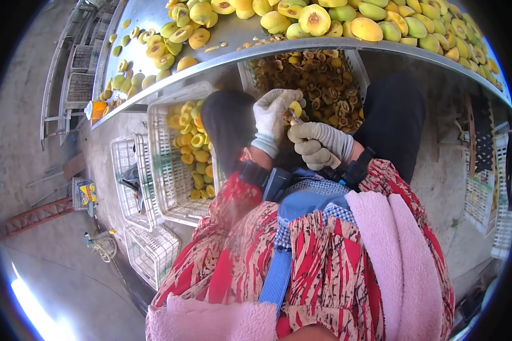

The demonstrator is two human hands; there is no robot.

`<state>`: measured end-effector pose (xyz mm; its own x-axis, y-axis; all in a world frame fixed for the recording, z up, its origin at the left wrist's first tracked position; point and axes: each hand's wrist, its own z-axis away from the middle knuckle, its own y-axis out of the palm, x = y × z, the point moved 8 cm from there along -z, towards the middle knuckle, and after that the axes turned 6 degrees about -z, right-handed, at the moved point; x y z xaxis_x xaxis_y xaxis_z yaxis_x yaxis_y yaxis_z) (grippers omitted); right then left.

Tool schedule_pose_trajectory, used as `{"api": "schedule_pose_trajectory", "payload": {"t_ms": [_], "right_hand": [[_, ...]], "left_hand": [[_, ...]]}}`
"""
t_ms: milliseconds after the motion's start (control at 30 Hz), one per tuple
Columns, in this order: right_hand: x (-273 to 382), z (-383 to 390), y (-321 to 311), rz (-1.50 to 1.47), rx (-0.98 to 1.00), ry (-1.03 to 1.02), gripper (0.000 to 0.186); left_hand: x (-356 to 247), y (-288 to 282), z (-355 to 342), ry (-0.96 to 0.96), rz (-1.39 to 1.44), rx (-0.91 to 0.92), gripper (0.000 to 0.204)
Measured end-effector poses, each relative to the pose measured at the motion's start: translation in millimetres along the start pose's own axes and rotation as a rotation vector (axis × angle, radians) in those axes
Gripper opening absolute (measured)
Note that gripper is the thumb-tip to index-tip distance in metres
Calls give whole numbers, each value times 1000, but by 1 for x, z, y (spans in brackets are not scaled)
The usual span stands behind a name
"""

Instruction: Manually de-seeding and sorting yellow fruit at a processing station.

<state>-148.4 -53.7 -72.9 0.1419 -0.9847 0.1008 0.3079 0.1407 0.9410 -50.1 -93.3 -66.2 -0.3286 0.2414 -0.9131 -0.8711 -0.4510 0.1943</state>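
- Long metal table across the top, heaped with many whole and halved yellow-green fruits, apparently not yet worked
- White slatted crate under the table edge at left, partly filled with yellow pitted halves, seemingly finished pieces
- Second crate straight ahead, well filled with brown pits and cores
- Empty white crates lower left on the concrete floor
- Left hand in a white glove, closed around one yellow fruit piece, held above the pit crate
- Right hand in a grey glove, gripping a small metal tool pressed to that fruit
- Judged well underway, with far more fruit on the table than in the crates
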Motion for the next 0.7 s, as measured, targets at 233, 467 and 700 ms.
{"api": "schedule_pose_trajectory", "payload": {"t_ms": [233,467,700], "right_hand": [[10,17,7,398,-332,-96,21],[59,6,-13,1653,-754,-492,36],[86,-17,-37,2001,-1015,-294,23]], "left_hand": [[-6,9,9,97,111,144,33],[15,-11,-6,34,146,-144,21],[55,-32,-21,-136,288,-355,34]]}}
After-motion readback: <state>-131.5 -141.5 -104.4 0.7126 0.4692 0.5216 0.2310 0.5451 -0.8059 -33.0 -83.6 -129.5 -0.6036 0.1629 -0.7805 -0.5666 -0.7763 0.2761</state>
